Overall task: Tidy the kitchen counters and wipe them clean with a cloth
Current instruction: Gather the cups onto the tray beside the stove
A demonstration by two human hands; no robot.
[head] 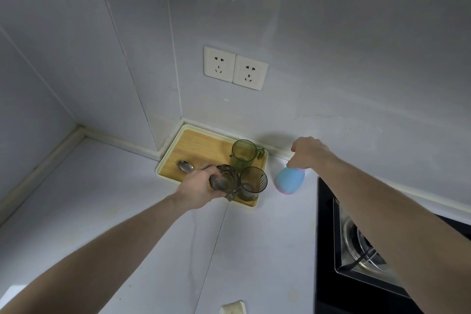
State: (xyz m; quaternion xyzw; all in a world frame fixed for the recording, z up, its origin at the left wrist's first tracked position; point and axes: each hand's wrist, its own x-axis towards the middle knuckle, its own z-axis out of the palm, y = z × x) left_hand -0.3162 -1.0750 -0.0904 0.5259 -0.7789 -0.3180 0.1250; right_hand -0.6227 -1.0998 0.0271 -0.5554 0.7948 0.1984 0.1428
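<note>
A wooden tray with a cream rim (175,145) sits in the counter corner. On it stand a green glass mug (244,154) at the back and a dark glass mug (253,182) at the front, with a metal spoon (185,166) lying to their left. My left hand (197,191) grips a third dark glass mug (224,181), tilted over the tray's front edge next to the dark one. My right hand (309,151) holds a blue and pink cloth (289,180) by its top, so it hangs just right of the tray above the counter.
A black gas hob (356,242) with a metal burner fills the counter's right side. Two white wall sockets (235,68) sit above the tray. White counter (142,211) stretches left and toward me. A small white object (233,307) lies at the near edge.
</note>
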